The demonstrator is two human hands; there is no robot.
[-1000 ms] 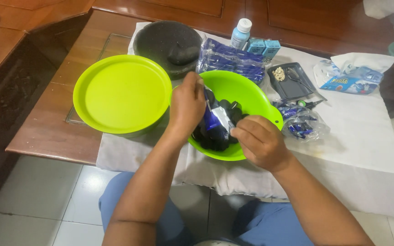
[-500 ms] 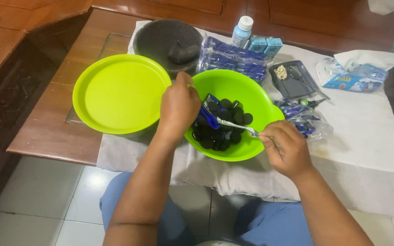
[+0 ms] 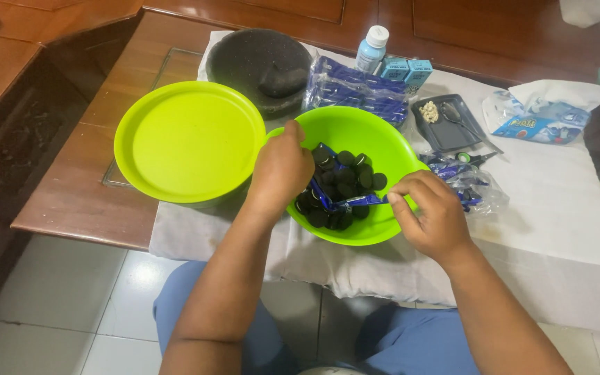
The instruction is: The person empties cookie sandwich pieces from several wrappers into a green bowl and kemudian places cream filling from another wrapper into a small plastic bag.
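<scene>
My left hand (image 3: 282, 167) and right hand (image 3: 428, 212) each grip the blue wrapper (image 3: 345, 201) over the green bowl (image 3: 383, 135). Pulled too hard, I judge it could fling dark cookies (image 3: 345, 182) out toward three o'clock.

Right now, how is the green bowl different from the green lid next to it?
The green bowl is deep and holds dark round cookies; the green lid is flat and shallow with nothing on it. Both hands work over the bowl, the left hand and right hand pulling a blue wrapper; neither touches the lid. Both are bright lime green and round.
</scene>
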